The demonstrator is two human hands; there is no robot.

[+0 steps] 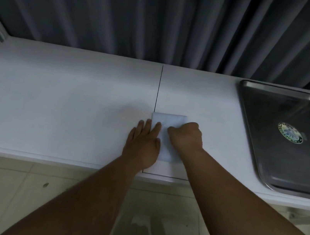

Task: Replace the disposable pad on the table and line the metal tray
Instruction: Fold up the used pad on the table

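Near the front edge of the white table (61,102), just right of the dark seam (158,89) between its two panels, a folded white pad (170,119) lay flat under both hands. The left hand (142,144) was spread open, palm down, its fingers (157,127) pressed on the pad's left edge and partly on the bare tabletop. The right hand (186,135) was curled, its fingertips tucked against the pad's middle; whether a layer was actually pinched there could not be told. The metal tray (255,121) stood well apart at the far right, unlined, with a round sticker (290,133) on its floor and part of it cut off by the frame.

Several slips were judged possible. If only one ply were caught, the pad could be opened crooked or torn along a fold. If the flat hand were lifted too soon, the light sheet could be dragged sideways over the smooth surface, or off the near edge, which was close. White on white, the pad's edges were hard to read, so a skewed lay across the seam could go unnoticed. The tray's overhang past the table's right end could not be judged.
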